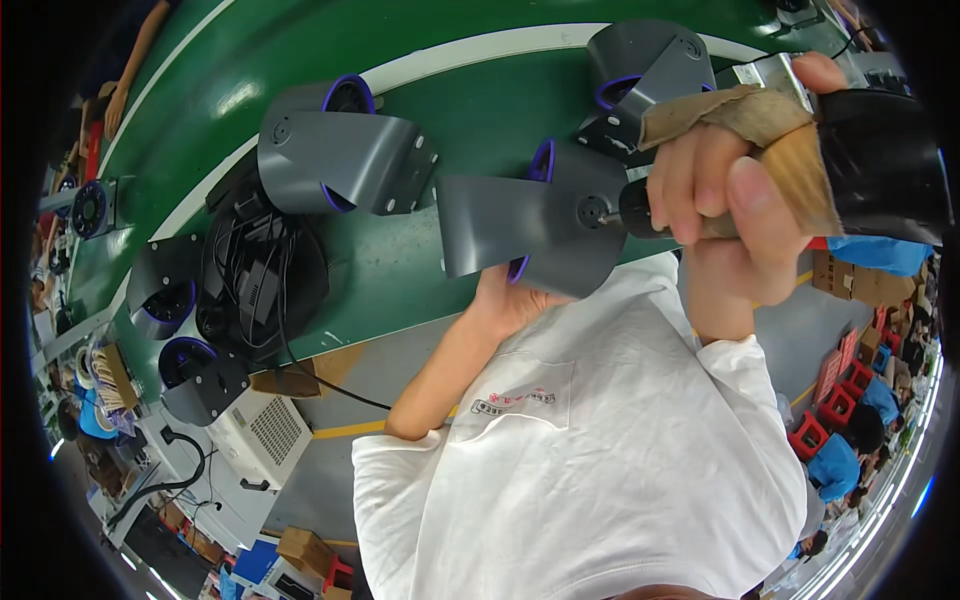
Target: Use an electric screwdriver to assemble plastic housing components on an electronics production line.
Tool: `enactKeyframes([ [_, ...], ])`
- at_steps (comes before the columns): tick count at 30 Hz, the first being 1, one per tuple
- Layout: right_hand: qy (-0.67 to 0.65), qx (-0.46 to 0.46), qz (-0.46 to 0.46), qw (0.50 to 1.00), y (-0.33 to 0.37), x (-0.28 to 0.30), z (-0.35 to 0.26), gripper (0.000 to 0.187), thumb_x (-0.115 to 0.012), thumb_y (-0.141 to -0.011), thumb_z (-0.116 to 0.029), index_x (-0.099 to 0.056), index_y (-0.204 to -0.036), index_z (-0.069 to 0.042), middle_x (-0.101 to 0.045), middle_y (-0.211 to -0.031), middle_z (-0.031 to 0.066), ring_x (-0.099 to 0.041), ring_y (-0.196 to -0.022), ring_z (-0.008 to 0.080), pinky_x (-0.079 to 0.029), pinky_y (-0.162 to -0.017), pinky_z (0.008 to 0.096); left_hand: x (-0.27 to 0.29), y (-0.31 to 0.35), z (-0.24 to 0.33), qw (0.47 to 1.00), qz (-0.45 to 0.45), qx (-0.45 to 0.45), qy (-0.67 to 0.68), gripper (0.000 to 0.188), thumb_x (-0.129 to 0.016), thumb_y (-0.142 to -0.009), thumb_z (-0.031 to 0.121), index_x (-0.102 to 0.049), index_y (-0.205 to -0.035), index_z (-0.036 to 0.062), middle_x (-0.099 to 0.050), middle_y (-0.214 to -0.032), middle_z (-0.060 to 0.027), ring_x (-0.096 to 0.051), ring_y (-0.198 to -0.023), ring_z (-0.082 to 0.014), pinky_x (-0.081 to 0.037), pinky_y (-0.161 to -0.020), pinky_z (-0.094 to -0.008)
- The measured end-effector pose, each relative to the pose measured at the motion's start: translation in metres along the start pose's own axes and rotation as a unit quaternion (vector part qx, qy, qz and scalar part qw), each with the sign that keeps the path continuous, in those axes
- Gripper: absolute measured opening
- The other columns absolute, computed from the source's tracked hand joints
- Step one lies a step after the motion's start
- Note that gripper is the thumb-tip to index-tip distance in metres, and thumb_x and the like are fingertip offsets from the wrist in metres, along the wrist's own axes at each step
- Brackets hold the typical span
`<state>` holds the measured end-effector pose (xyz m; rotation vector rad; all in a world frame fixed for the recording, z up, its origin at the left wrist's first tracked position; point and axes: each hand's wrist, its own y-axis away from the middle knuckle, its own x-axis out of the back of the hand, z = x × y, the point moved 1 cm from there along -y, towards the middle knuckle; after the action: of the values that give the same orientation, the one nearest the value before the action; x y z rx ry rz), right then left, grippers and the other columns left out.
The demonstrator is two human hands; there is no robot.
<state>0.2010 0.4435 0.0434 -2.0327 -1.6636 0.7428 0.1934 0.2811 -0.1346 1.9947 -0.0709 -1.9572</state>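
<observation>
My right hand [725, 190] wraps round a black power screwdriver [890, 165] with brown tape-like wrapping on its grip. The driver lies nearly level, and its bit reaches a round recessed hub on a dark grey curved housing [510, 225] with purple rings at its edges. From below, my left hand [510, 302] grips this housing at the near edge of the bench; part of its fingers is hidden behind the piece. Just beyond stand two like housings, one at the left [345, 150] and one at the right [650, 75].
The green bench [390, 260] has a white curved line. A black round tray [290, 300] of cables and adapters lies left, beside two more grey housings [205, 385]. A white machine [265, 440] stands below them. Another person's arm [135, 70] shows far left.
</observation>
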Motion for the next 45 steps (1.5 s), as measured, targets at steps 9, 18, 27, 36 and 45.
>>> enactKeyframes([
  [9, 0.069, -0.013, 0.021, 0.997, 0.007, -0.007, 0.010, 0.056, -0.048, -0.084, -0.006, -0.021, -0.133, -0.004, -0.045, -0.059, 0.0062, -0.044, -0.040, 0.0134, -0.042, -0.039, 0.0295, 0.001, -0.001, -0.004, 1.000, 0.022, 0.002, 0.014, 0.073, -0.042, -0.090, 0.059, -0.032, -0.138, 0.0057, -0.043, -0.135, -0.0171, -0.053, -0.116, -0.0345, -0.052, -0.086, -0.0534],
  [18, 0.047, -0.016, -0.033, 0.998, 0.007, 0.003, 0.019, 0.056, -0.051, -0.084, -0.005, -0.022, -0.131, -0.006, -0.044, -0.055, 0.0049, -0.042, -0.038, 0.0132, -0.042, -0.039, 0.0292, -0.008, 0.001, 0.002, 0.998, 0.054, 0.009, -0.027, 0.066, -0.037, -0.093, 0.054, -0.035, -0.135, 0.0037, -0.045, -0.134, -0.0163, -0.055, -0.113, -0.0340, -0.054, -0.084, -0.0532],
  [27, -0.165, 0.127, 0.041, 0.977, 0.029, 0.054, -0.011, 0.065, -0.053, -0.080, -0.004, -0.018, -0.135, -0.002, -0.047, -0.055, 0.0056, -0.045, -0.038, 0.0123, -0.042, -0.037, 0.0279, -0.032, 0.024, 0.001, 0.971, 0.229, -0.059, -0.030, 0.040, -0.046, -0.095, 0.041, -0.058, -0.110, 0.0067, -0.062, -0.102, -0.0110, -0.062, -0.090, -0.0229, -0.055, -0.076, -0.0374],
  [36, 0.200, 0.045, 0.392, 0.897, 0.103, 0.188, 0.023, 0.057, -0.062, -0.079, -0.003, -0.032, -0.127, 0.004, -0.053, -0.067, 0.0098, -0.050, -0.046, 0.0144, -0.045, -0.046, 0.0276, -0.172, 0.035, 0.131, 0.672, 0.286, -0.331, -0.598, 0.050, -0.055, -0.091, 0.042, -0.052, -0.120, 0.0020, -0.056, -0.113, -0.0055, -0.053, -0.100, -0.0164, -0.040, -0.088, -0.0294],
  [45, 0.230, -0.033, 0.414, 0.880, 0.134, 0.214, 0.048, 0.057, -0.064, -0.079, 0.004, -0.032, -0.126, 0.005, -0.054, -0.070, 0.0091, -0.053, -0.051, 0.0161, -0.046, -0.050, 0.0286, -0.176, -0.163, 0.329, 0.435, 0.338, -0.164, -0.818, 0.040, -0.065, -0.082, 0.022, -0.057, -0.115, 0.0021, -0.062, -0.110, -0.0109, -0.059, -0.094, -0.0179, -0.047, -0.085, -0.0330],
])
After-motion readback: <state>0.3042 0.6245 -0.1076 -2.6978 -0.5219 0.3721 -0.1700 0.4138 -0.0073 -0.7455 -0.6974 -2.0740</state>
